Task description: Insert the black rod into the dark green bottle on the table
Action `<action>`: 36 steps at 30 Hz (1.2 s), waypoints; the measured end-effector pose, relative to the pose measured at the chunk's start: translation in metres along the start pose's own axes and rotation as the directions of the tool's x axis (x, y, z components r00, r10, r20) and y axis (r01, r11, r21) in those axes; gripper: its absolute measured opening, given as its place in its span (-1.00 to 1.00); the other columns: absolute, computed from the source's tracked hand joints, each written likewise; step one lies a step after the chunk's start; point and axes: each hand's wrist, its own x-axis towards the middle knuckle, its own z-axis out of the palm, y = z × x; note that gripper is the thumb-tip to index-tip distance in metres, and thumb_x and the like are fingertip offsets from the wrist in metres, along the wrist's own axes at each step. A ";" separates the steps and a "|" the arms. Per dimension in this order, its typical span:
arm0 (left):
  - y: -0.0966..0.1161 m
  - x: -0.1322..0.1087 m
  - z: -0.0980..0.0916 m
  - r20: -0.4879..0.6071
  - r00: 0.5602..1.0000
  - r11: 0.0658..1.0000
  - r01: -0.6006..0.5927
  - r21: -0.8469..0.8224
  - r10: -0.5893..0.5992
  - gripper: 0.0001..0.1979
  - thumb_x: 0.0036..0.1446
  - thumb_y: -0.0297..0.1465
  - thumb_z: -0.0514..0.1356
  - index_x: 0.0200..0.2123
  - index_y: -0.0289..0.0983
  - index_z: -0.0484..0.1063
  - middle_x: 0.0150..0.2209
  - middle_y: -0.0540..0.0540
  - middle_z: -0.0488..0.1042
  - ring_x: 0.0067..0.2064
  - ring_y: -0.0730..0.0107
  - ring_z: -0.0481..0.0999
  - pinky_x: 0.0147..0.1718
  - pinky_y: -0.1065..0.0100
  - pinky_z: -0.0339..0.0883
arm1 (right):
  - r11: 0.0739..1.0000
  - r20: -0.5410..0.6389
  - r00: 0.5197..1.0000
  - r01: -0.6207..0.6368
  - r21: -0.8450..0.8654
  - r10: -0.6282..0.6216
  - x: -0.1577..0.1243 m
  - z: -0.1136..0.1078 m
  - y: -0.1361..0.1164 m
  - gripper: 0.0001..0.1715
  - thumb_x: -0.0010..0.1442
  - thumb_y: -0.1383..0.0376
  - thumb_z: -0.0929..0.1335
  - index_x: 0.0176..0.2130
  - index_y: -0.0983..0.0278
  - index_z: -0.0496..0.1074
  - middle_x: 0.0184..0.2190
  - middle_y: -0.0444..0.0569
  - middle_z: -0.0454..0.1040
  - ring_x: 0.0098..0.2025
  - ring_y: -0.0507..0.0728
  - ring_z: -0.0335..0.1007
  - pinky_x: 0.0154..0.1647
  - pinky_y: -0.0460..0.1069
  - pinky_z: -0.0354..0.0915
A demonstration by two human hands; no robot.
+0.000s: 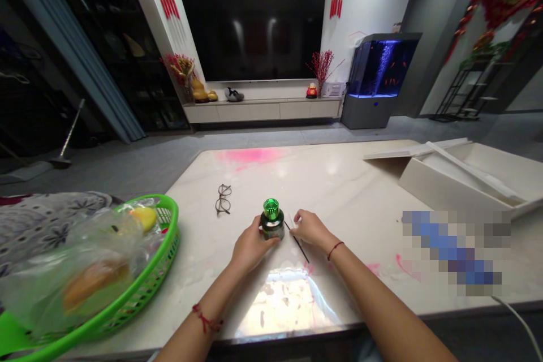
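Observation:
A small dark glass bottle with a shiny green cap stands upright on the pale marbled table. My left hand is wrapped round the bottle's left and near side, the thumb across its front. Just right of the bottle, a thin black stick slants toward me. The fingertips of my right hand are pinched together at its upper part; their exact hold is small and hard to see. Folded-out eyeglasses lie on the table left of the bottle.
At the left stands a green plastic basket with bagged food. An opened white box is at the right, with a blurred-out blue item in front of it. Pink stains mark the tabletop. Beyond are a television and an aquarium.

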 end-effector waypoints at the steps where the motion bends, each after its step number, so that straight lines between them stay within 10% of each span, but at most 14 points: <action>1: 0.001 0.001 0.001 0.000 1.000 1.000 -0.004 -0.001 0.004 -0.44 -0.17 -0.24 0.24 -0.05 -0.17 0.20 -0.17 -0.10 0.49 -0.15 0.15 0.46 -0.29 0.33 0.24 | 1.000 -0.014 1.000 0.011 -0.024 -0.011 -0.002 0.000 -0.002 -0.69 -0.10 0.34 0.37 -0.27 0.32 0.35 -0.30 0.03 0.46 -0.28 0.09 0.36 -0.37 -0.12 0.14; 36: -0.001 0.009 -0.008 0.083 0.993 0.995 -0.080 -0.059 0.084 -0.46 -0.18 -0.29 0.22 -0.04 -0.21 0.27 -0.17 -0.09 0.48 -0.25 0.22 0.47 -0.31 0.32 0.26 | 0.999 -0.115 0.993 -0.019 0.028 0.022 0.009 -0.030 0.011 -0.81 0.04 0.32 0.26 -0.33 0.31 0.42 -0.36 0.00 0.49 -0.32 0.06 0.37 -0.34 -0.11 0.16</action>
